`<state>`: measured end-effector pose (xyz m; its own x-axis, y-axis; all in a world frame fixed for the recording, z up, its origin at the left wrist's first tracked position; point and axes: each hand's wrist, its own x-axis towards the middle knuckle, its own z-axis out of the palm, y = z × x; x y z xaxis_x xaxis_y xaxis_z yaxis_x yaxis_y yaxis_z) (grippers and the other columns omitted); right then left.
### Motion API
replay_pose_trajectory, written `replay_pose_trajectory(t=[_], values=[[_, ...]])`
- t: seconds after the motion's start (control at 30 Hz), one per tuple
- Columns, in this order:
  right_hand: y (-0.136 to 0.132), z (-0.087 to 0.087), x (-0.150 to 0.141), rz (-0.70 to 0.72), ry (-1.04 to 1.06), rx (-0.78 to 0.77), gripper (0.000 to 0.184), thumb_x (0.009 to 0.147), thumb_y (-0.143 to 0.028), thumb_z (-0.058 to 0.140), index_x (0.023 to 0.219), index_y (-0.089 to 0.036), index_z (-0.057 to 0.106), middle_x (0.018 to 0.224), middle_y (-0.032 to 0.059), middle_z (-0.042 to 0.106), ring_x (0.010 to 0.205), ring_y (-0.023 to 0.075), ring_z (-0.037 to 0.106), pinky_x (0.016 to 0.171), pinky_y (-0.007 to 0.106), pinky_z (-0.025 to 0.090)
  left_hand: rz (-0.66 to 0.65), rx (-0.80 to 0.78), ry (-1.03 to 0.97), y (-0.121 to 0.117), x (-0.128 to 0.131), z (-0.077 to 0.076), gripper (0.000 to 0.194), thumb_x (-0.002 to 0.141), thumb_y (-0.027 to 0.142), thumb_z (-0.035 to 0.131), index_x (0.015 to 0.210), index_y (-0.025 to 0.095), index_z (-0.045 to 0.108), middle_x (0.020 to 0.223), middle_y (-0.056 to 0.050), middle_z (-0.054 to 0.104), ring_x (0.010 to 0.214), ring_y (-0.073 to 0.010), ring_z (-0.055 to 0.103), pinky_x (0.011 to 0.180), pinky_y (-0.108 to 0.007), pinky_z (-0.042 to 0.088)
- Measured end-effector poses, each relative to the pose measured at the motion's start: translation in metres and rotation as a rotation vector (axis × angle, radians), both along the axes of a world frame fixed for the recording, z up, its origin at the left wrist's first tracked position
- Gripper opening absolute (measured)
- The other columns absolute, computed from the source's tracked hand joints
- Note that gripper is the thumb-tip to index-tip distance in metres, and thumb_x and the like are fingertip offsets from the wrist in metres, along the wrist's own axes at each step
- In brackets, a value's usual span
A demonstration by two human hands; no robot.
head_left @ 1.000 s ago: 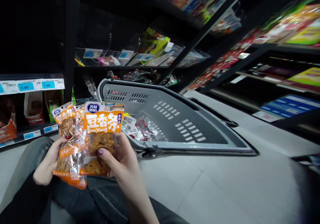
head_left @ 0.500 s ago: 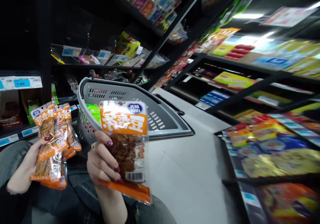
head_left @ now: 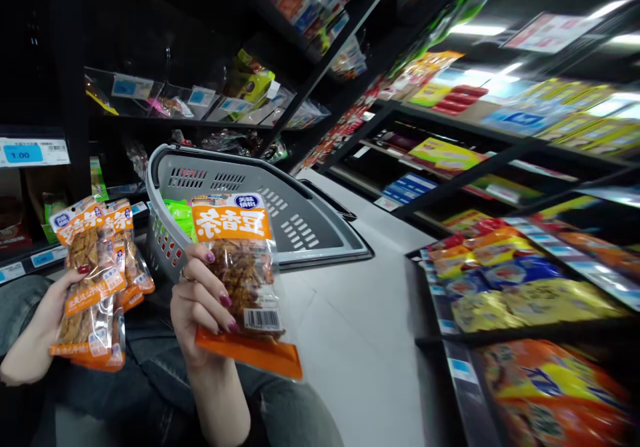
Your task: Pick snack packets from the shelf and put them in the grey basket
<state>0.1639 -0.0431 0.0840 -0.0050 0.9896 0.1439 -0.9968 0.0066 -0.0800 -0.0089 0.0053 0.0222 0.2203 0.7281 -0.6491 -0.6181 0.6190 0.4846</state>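
In my right hand [head_left: 200, 304] is an orange-and-white snack packet [head_left: 240, 267], gripped along its left edge. Brown pieces show through its clear window, above a barcode. My left hand [head_left: 53, 307] is closed on several similar orange snack packets [head_left: 95, 287], fanned out over my left knee. Directly behind the right-hand packet stands a grey shopping basket [head_left: 320, 210] with slotted sides. Part of a bright green package [head_left: 180, 217] shows inside the basket; the rest is hidden by the packet.
Black shelving with price tags [head_left: 33, 152] and packaged goods rises at the left and behind the basket. To the right, shelves hold colourful bags [head_left: 530, 277] and boxes, partly blurred. Pale floor [head_left: 350, 340] lies between, and my jeans-clad knees are below.
The view has shifted slightly, so the surroundings sit further left. The right-hand packet has tilted a little and its front shows more sharply. Both hands keep their hold.
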Motion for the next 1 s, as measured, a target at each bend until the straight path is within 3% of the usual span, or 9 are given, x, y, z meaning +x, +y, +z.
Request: replay_pose_trajectory(t=[0.2,0.37,0.5,0.6,0.67,0.77,0.87,0.93,1.0], values=[[0.000,-0.002,0.000,-0.026,-0.073,-0.005,0.038,0.097,-0.034,0.012,0.083,-0.019,0.044,0.046,-0.0143,0.033,0.020,-0.0031,0.007,0.024,0.002,0.009,-0.010,0.009,-0.004,0.000,0.001,0.001,0.018,0.077,0.012,0.044,0.078,0.012,0.061,0.055,-0.006,0.069,0.043,-0.0223,0.065,0.044,-0.035,0.055],[-0.004,-0.020,0.006,0.012,-0.290,0.107,0.037,0.093,-0.047,0.014,0.079,-0.023,0.039,0.038,-0.0176,0.027,0.017,-0.0011,-0.001,0.024,0.008,0.011,-0.028,0.019,0.019,0.000,0.000,0.002,0.018,0.077,0.013,0.043,0.072,0.012,0.060,0.050,-0.007,0.067,0.039,-0.0219,0.062,0.040,-0.034,0.053],[-0.008,-0.032,0.014,0.224,-0.414,0.269,0.048,0.082,-0.069,0.015,0.072,-0.025,0.031,0.028,-0.0171,0.028,0.012,0.0026,0.010,0.024,0.012,0.019,-0.052,0.040,0.038,-0.001,0.000,0.001,0.015,0.075,0.013,0.045,0.071,0.012,0.059,0.048,-0.007,0.066,0.037,-0.0222,0.061,0.038,-0.033,0.052],[-0.006,-0.027,0.015,0.438,-0.293,0.453,0.047,0.083,-0.067,0.012,0.072,-0.025,0.030,0.030,-0.0143,0.038,0.011,0.0036,0.018,0.023,0.013,0.024,-0.033,0.050,0.032,-0.002,0.000,0.001,0.013,0.075,0.011,0.046,0.071,0.013,0.058,0.048,-0.006,0.066,0.037,-0.0217,0.061,0.039,-0.033,0.052],[-0.004,-0.020,0.013,0.483,-0.244,0.551,0.042,0.087,-0.061,0.013,0.072,-0.025,0.031,0.032,-0.0146,0.038,0.011,0.0035,0.020,0.024,0.013,0.025,-0.025,0.047,0.025,-0.002,0.000,0.000,0.013,0.074,0.011,0.046,0.071,0.014,0.057,0.049,-0.005,0.066,0.038,-0.0215,0.061,0.040,-0.033,0.053],[-0.003,-0.003,0.012,0.244,-0.541,0.493,0.039,0.087,-0.059,0.021,0.070,-0.025,0.031,0.028,-0.0156,0.030,0.012,0.0054,0.019,0.024,0.014,0.025,-0.019,0.053,0.012,-0.002,-0.001,-0.001,0.013,0.073,0.010,0.046,0.073,0.014,0.057,0.049,-0.005,0.067,0.039,-0.0217,0.062,0.040,-0.033,0.053],[-0.012,0.018,0.019,-0.230,-1.109,0.160,0.035,0.085,-0.057,0.033,0.075,-0.024,0.040,0.037,-0.0097,0.043,0.024,0.0099,0.039,0.030,0.019,0.033,-0.007,0.060,-0.009,0.000,-0.004,-0.004,0.014,0.071,0.012,0.046,0.075,0.013,0.059,0.048,-0.005,0.066,0.039,-0.0226,0.062,0.041,-0.034,0.053],[-0.021,0.029,0.026,-0.533,-1.332,-0.026,0.025,0.085,-0.048,0.045,0.085,-0.023,0.047,0.057,-0.0037,0.057,0.045,0.0119,0.056,0.041,0.020,0.041,0.004,0.073,-0.059,0.001,-0.006,-0.007,0.016,0.070,0.014,0.045,0.077,0.013,0.060,0.048,-0.005,0.066,0.041,-0.0234,0.063,0.044,-0.037,0.054],[-0.027,0.035,0.030,-0.936,-1.607,-0.182,0.022,0.084,-0.042,0.051,0.092,-0.021,0.049,0.075,0.0011,0.064,0.062,0.0142,0.063,0.050,0.021,0.045,0.017,0.111,-0.149,0.002,-0.008,-0.011,0.021,0.067,0.017,0.046,0.080,0.013,0.061,0.052,-0.006,0.068,0.047,-0.0252,0.065,0.052,-0.041,0.056]])
